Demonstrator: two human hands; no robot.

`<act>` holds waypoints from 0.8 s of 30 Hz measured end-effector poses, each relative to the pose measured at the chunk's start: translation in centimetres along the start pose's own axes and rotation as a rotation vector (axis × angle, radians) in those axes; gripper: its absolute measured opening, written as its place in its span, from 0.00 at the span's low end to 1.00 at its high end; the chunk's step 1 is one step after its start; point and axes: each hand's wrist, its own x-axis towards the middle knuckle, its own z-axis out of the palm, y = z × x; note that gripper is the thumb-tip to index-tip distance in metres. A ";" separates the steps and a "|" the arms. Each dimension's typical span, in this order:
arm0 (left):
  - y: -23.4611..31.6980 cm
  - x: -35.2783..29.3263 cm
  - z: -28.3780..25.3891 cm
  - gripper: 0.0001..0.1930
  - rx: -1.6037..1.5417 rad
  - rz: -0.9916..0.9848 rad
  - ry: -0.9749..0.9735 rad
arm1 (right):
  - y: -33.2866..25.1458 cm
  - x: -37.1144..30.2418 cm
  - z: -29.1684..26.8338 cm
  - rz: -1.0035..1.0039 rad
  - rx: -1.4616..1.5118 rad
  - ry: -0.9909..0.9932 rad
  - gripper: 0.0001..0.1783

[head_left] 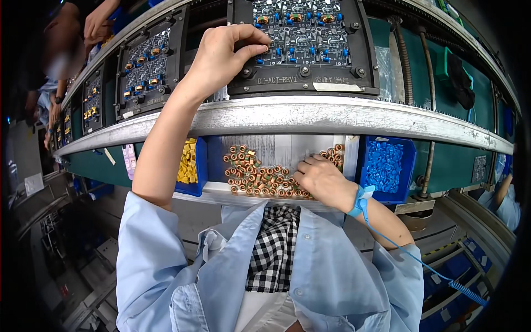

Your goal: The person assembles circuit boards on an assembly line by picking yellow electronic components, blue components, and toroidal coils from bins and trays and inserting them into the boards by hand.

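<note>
My left hand (224, 52) reaches over the black fixture plate (276, 84). Its thumb and forefinger pinch a small copper-wound ring coil (266, 48) at the left edge of the lower row of circuit boards (298, 46); the fingers partly hide the coil. Boards in the upper row carry upright ring coils (296, 17) and small blue parts. My right hand (326, 180), with a blue wrist strap (361, 201), rests in a metal tray (276, 146) among loose ring coils (257, 176). Its fingers are curled down, and what they hold, if anything, is hidden.
A blue bin (201, 169) of yellow parts stands left of the tray, another blue bin (410, 166) of blue parts right of it. A metal rail (310, 116) runs between tray and fixture. More board fixtures (146, 63) line up leftward. Another person's hand (98, 25) shows upper left.
</note>
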 end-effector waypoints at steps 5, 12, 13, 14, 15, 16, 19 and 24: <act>-0.8 -0.2 0.2 0.07 0.020 0.160 0.079 | -0.1 0.1 -0.1 0.008 0.020 -0.003 0.05; -0.8 -0.6 0.4 0.07 0.063 0.171 0.101 | 0.0 -0.1 0.2 0.027 0.058 -0.039 0.05; -0.8 -0.6 0.4 0.07 0.073 0.181 0.107 | 0.0 -0.1 0.2 0.026 0.057 -0.039 0.05; -0.8 -0.6 0.5 0.06 0.083 0.191 0.114 | 0.1 -0.1 0.2 0.026 0.055 -0.040 0.05; -0.9 -0.6 0.5 0.06 0.093 0.201 0.120 | 0.1 -0.1 0.2 0.025 0.054 -0.040 0.05; -1.0 -0.6 0.6 0.06 0.093 0.201 0.119 | 0.1 -0.1 0.2 0.025 0.054 -0.040 0.05; -1.4 -0.8 1.2 0.06 -0.028 0.145 0.147 | 0.1 -0.1 0.1 0.022 0.058 -0.037 0.05; -1.2 -0.9 1.4 0.06 -0.038 0.135 0.181 | 0.0 0.0 0.0 0.021 0.065 -0.038 0.05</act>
